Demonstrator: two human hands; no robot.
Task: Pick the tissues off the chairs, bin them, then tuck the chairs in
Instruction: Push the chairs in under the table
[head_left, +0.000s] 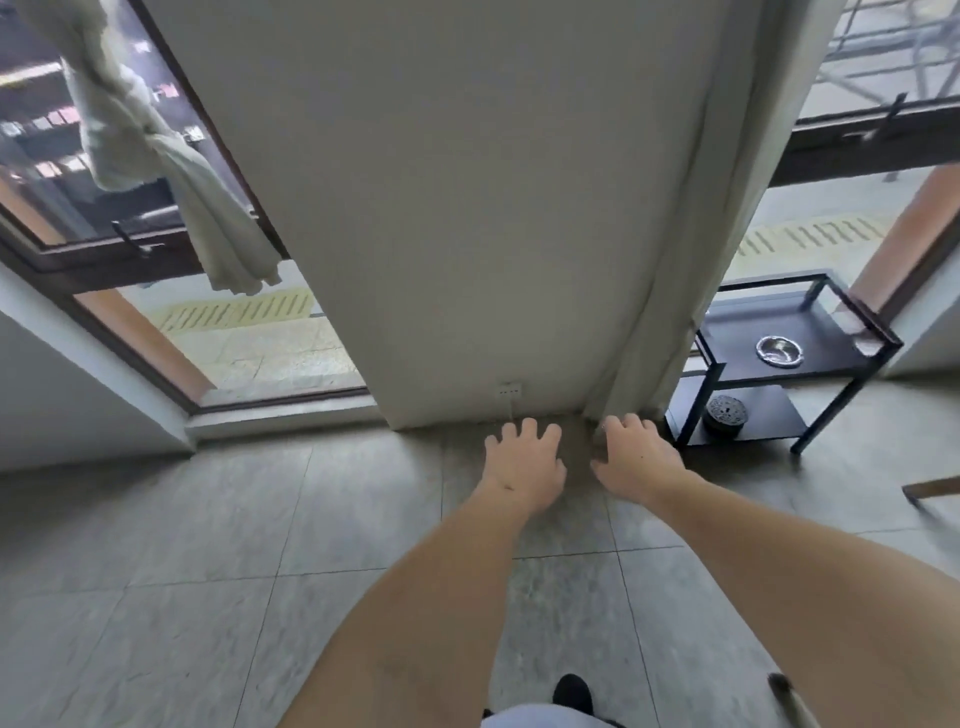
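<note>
Left hand (522, 462) and right hand (636, 457) both out ahead, fingers spread, empty, held over bare tiled floor (208, 519); no tissue and no bin in view, and only a wooden edge (932, 488) at far right, possibly a chair, cannot tell. Best next: turn right toward that edge and locate seats before reaching. Open floor at left and centre; white pillar (467, 208) dead ahead, black shelf stand (795, 358) just right of it, both to be kept clear of.
</note>
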